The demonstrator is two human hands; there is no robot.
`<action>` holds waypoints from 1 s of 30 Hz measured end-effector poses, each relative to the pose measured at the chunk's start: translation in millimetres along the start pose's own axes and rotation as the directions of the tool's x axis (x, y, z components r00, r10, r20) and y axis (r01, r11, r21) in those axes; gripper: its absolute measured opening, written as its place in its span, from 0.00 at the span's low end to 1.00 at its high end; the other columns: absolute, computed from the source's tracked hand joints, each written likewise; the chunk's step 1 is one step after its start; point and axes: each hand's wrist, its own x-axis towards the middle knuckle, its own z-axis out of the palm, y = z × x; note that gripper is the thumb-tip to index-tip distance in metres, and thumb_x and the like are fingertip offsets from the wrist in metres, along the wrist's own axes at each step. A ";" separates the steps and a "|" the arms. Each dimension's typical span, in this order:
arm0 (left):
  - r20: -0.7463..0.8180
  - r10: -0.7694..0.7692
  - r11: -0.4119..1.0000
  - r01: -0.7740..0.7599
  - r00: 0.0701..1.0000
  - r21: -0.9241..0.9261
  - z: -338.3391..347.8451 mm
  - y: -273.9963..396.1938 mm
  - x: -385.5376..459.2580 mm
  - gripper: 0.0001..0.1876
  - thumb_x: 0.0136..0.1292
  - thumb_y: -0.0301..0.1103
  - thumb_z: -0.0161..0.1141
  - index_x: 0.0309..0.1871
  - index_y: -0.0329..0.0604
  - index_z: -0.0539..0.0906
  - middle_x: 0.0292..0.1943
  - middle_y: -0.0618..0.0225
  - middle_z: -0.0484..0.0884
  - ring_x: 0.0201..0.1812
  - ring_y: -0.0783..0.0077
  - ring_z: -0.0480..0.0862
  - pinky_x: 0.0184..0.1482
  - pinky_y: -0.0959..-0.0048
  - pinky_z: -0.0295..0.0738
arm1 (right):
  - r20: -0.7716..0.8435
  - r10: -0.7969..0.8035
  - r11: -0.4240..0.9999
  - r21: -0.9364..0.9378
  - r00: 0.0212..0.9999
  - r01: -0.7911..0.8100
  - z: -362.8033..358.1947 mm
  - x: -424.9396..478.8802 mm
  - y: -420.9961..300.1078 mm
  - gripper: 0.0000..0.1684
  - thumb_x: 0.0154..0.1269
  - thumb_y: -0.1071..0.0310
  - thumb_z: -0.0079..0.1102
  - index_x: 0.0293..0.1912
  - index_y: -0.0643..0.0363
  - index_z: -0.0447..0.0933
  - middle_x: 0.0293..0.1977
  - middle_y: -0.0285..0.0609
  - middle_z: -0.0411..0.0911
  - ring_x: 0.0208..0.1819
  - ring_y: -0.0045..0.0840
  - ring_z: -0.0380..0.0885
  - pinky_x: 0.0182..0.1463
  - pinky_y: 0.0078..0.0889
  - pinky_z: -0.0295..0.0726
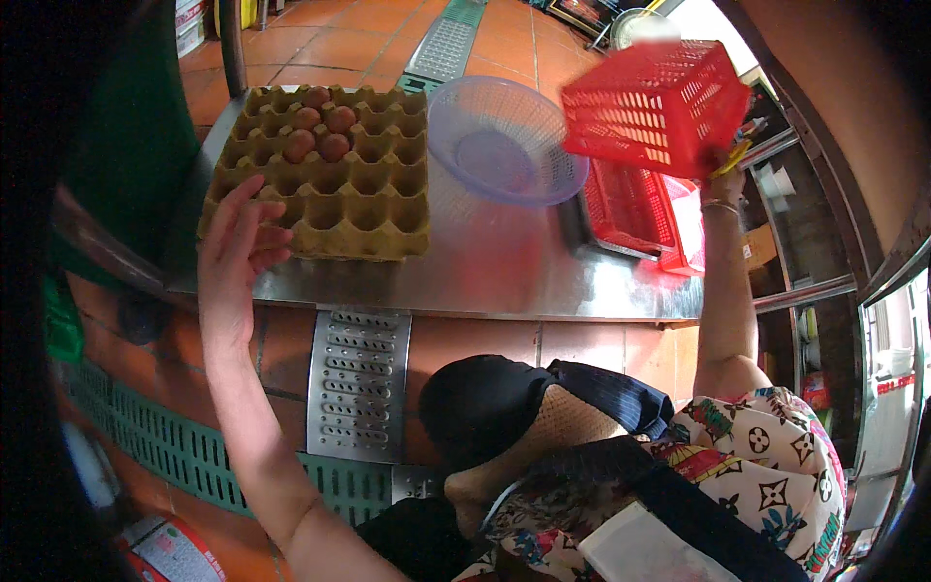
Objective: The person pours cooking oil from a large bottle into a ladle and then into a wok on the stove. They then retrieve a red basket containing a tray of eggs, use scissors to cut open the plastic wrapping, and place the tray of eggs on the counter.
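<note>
My left hand (244, 233), fingers apart and holding nothing, is over the near left edge of a pulp egg tray (364, 211). Several brown eggs (334, 147) sit in cups towards the tray's far side. My right hand (724, 182), partly hidden, grips a red plastic basket (647, 109) by its near right corner and holds it tilted and raised. Between the tray and the raised basket stands a round, pale purple plastic colander (502, 156), with nothing in it. Under the raised basket lie more red baskets (629, 207) at the right of the table.
The steel tabletop (480, 269) carries the tray, colander and baskets. A dark green surface (124, 145) rises at the left. Metal-framed shelves (807, 291) with assorted goods stand at the right. Below the table's near edge are tiled floor and a perforated metal drain cover (360, 385).
</note>
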 end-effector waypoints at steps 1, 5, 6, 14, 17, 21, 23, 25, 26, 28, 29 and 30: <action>-0.004 -0.006 1.000 0.005 1.000 -0.001 0.3 -3.7 0.3 0.21 0.67 0.41 0.46 0.60 0.44 0.66 0.42 0.67 0.76 0.35 0.80 0.77 0.38 0.81 0.73 | -0.074 -0.106 0.960 -0.268 0.992 0.082 -9.2 10.1 -12.3 0.14 0.52 0.78 0.56 0.41 0.61 0.73 0.35 0.39 0.76 0.35 0.29 0.77 0.36 0.27 0.77; 0.017 -0.041 0.999 0.041 0.999 0.003 4.2 -15.3 4.8 0.20 0.67 0.41 0.47 0.59 0.45 0.67 0.42 0.67 0.76 0.35 0.81 0.77 0.38 0.82 0.73 | -0.055 -0.317 0.385 -0.920 0.947 0.075 -43.4 61.7 -45.2 0.15 0.59 0.63 0.54 0.41 0.64 0.73 0.33 0.48 0.77 0.33 0.35 0.77 0.35 0.32 0.77; 0.015 -0.044 0.999 0.044 0.999 0.015 2.9 -15.2 4.6 0.20 0.67 0.41 0.47 0.59 0.45 0.68 0.42 0.67 0.76 0.35 0.82 0.77 0.38 0.82 0.73 | 0.106 -0.353 0.186 -0.966 0.929 0.181 -38.2 59.2 -42.9 0.16 0.59 0.60 0.52 0.40 0.64 0.73 0.32 0.49 0.77 0.32 0.37 0.77 0.35 0.35 0.77; 0.003 -0.058 0.996 0.058 0.998 0.064 3.4 -16.4 4.7 0.17 0.67 0.39 0.47 0.57 0.46 0.70 0.42 0.69 0.77 0.35 0.82 0.77 0.38 0.82 0.73 | 0.547 0.301 -0.297 -0.724 0.781 0.622 15.6 -16.9 44.4 0.22 0.58 0.53 0.46 0.45 0.60 0.69 0.33 0.58 0.76 0.38 0.48 0.77 0.40 0.45 0.76; -0.022 -0.079 0.993 0.081 0.997 0.084 4.9 -15.0 3.5 0.17 0.67 0.39 0.47 0.56 0.46 0.71 0.42 0.69 0.77 0.35 0.81 0.77 0.37 0.81 0.73 | 0.445 0.282 -0.209 -0.836 0.850 0.507 28.2 -47.8 70.1 0.23 0.57 0.50 0.48 0.44 0.57 0.71 0.29 0.57 0.75 0.34 0.48 0.77 0.34 0.47 0.76; -0.033 -0.095 0.996 0.095 0.995 -0.002 -1.2 -21.5 -1.0 0.15 0.66 0.36 0.48 0.54 0.45 0.72 0.41 0.69 0.78 0.33 0.82 0.77 0.35 0.82 0.72 | 0.603 0.253 -0.322 -0.685 0.756 0.654 5.1 -30.3 65.6 0.24 0.57 0.46 0.49 0.41 0.58 0.71 0.29 0.57 0.76 0.34 0.48 0.77 0.33 0.48 0.76; -0.120 -0.093 0.996 0.091 0.988 -0.027 -13.4 -18.9 -0.9 0.15 0.65 0.35 0.50 0.54 0.45 0.73 0.39 0.70 0.78 0.32 0.82 0.76 0.34 0.84 0.71 | 0.565 0.189 -0.317 -0.739 0.803 0.595 17.8 -38.1 54.4 0.24 0.57 0.47 0.50 0.41 0.60 0.70 0.30 0.57 0.76 0.35 0.48 0.77 0.33 0.48 0.76; -0.387 0.045 0.997 -0.019 0.921 0.070 -38.1 -23.5 -0.7 0.14 0.64 0.34 0.52 0.52 0.44 0.73 0.37 0.72 0.76 0.33 0.83 0.74 0.33 0.85 0.68 | 0.445 0.206 -0.209 -0.850 0.871 0.484 60.8 -69.3 21.3 0.25 0.58 0.49 0.49 0.41 0.64 0.69 0.35 0.58 0.76 0.39 0.47 0.76 0.38 0.48 0.76; -0.507 0.134 0.986 -0.064 0.851 0.154 -44.8 -29.9 3.3 0.14 0.63 0.34 0.52 0.52 0.43 0.73 0.38 0.71 0.75 0.35 0.84 0.74 0.34 0.85 0.67 | 0.553 0.056 -0.082 -0.827 0.831 0.556 70.8 -83.3 12.0 0.20 0.59 0.55 0.49 0.41 0.64 0.70 0.35 0.58 0.75 0.37 0.48 0.76 0.37 0.49 0.75; -0.675 0.217 0.963 -0.044 0.705 0.264 -45.1 -35.5 8.1 0.20 0.62 0.37 0.54 0.56 0.43 0.70 0.42 0.68 0.71 0.40 0.80 0.71 0.38 0.83 0.65 | 0.595 0.108 0.132 -0.802 0.796 0.582 89.1 -100.8 16.4 0.19 0.60 0.57 0.49 0.43 0.62 0.70 0.34 0.54 0.76 0.34 0.44 0.77 0.34 0.44 0.76; -0.689 0.189 0.966 -0.008 0.700 0.257 -48.9 -44.7 11.6 0.23 0.61 0.40 0.55 0.58 0.44 0.68 0.43 0.67 0.71 0.42 0.78 0.70 0.40 0.81 0.65 | 0.618 0.130 0.239 -0.779 0.776 0.580 99.3 -112.8 21.5 0.18 0.61 0.58 0.49 0.44 0.61 0.70 0.34 0.52 0.76 0.33 0.42 0.78 0.33 0.42 0.77; -0.707 0.171 0.966 0.025 0.686 0.258 -60.2 -54.7 13.9 0.25 0.60 0.42 0.55 0.60 0.45 0.66 0.44 0.67 0.70 0.43 0.76 0.70 0.41 0.78 0.65 | 0.586 0.362 0.669 -0.705 0.725 0.236 114.4 -134.2 31.9 0.17 0.61 0.58 0.50 0.45 0.60 0.71 0.34 0.47 0.77 0.31 0.36 0.78 0.30 0.35 0.77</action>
